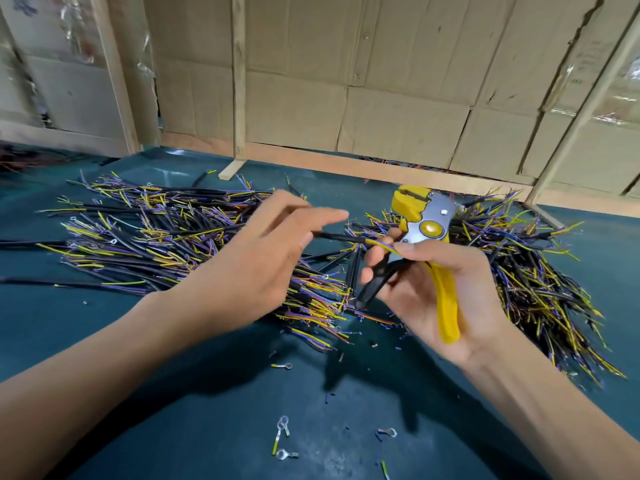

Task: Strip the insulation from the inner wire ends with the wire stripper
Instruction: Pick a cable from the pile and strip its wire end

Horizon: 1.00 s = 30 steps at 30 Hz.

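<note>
My right hand (433, 289) grips the yellow and black wire stripper (420, 230), its jaws pointing up and away. The same hand's thumb and fingertips pinch the yellow and purple inner wires of a black cable (341, 237) just below the stripper's pivot. The cable's black sheath runs left from there to my left hand (263, 258), which hovers above the wire pile with fingers extended; its thumb looks to touch the sheath.
Large heaps of cut black cables with yellow and purple inner wires lie at left (149, 233) and right (540, 271) on the dark teal mat (207, 410). Ring terminals (282, 431) and insulation scraps dot the near mat. Cardboard walls and wooden battens (239, 74) stand behind.
</note>
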Each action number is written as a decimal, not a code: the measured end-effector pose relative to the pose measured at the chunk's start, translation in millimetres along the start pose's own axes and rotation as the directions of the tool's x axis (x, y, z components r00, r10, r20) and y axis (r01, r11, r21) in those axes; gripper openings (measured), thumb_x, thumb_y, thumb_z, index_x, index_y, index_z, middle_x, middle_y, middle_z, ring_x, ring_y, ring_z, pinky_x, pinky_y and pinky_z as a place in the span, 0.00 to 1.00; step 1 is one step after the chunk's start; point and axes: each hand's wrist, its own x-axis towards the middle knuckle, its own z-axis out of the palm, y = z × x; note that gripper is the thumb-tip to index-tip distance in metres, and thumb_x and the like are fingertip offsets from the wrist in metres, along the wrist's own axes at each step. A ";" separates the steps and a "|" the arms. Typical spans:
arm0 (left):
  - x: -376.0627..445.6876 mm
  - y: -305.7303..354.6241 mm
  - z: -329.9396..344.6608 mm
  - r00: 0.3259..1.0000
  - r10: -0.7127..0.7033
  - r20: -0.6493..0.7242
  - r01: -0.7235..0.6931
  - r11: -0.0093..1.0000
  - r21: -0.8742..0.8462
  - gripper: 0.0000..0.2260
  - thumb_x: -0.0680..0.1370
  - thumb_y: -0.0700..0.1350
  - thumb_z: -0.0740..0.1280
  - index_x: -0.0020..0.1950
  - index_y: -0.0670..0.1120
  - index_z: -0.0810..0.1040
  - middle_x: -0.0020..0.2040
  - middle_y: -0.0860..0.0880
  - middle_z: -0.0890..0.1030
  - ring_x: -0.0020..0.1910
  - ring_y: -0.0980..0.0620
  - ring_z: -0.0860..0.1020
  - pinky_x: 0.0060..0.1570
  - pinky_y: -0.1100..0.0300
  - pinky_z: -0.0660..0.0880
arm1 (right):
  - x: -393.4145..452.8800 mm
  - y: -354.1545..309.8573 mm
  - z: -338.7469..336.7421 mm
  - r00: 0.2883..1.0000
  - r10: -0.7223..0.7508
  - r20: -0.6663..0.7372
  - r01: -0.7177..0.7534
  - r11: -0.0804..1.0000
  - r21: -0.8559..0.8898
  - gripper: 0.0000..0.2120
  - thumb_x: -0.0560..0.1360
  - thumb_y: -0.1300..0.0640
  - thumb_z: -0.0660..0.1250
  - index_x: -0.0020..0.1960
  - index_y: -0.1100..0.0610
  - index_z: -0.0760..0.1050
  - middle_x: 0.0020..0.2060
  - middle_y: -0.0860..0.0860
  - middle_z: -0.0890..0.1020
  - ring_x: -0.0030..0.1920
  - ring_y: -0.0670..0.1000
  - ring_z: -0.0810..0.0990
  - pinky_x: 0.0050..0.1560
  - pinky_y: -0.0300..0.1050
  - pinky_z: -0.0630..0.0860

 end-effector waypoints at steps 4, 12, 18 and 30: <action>2.3 14.0 4.9 0.998 0.051 -0.026 -0.054 0.988 -0.142 0.15 0.83 0.44 0.64 0.70 0.47 0.75 0.55 0.47 0.74 0.53 0.51 0.75 0.56 0.61 0.72 | -2.9 0.4 2.5 0.999 0.037 0.038 -0.040 0.994 0.102 0.04 0.71 0.65 0.68 0.45 0.64 0.81 0.40 0.57 0.81 0.40 0.53 0.83 0.45 0.50 0.80; 3.8 32.0 11.2 0.933 -0.351 0.075 0.266 0.537 -0.801 0.07 0.79 0.46 0.69 0.57 0.52 0.82 0.39 0.54 0.78 0.28 0.53 0.67 0.27 0.63 0.65 | -5.8 3.0 6.3 0.991 0.049 0.127 -0.075 0.977 0.201 0.07 0.70 0.66 0.72 0.48 0.65 0.80 0.42 0.57 0.80 0.43 0.54 0.83 0.46 0.52 0.80; 4.9 41.1 10.0 0.894 -0.430 0.128 0.351 0.490 -0.798 0.09 0.80 0.46 0.65 0.59 0.53 0.81 0.37 0.49 0.75 0.22 0.52 0.65 0.23 0.62 0.61 | -4.0 8.4 8.8 0.998 -0.013 0.061 0.008 0.997 0.083 0.13 0.66 0.69 0.74 0.48 0.61 0.76 0.40 0.56 0.80 0.42 0.56 0.83 0.45 0.53 0.81; 8.3 43.7 10.3 0.782 -0.570 0.254 0.445 0.222 -0.868 0.09 0.79 0.47 0.66 0.42 0.43 0.79 0.28 0.48 0.73 0.23 0.51 0.67 0.23 0.65 0.60 | -4.0 31.2 15.7 0.990 -0.018 0.141 0.048 0.977 -0.207 0.09 0.74 0.69 0.65 0.53 0.63 0.72 0.40 0.60 0.77 0.39 0.58 0.78 0.41 0.57 0.79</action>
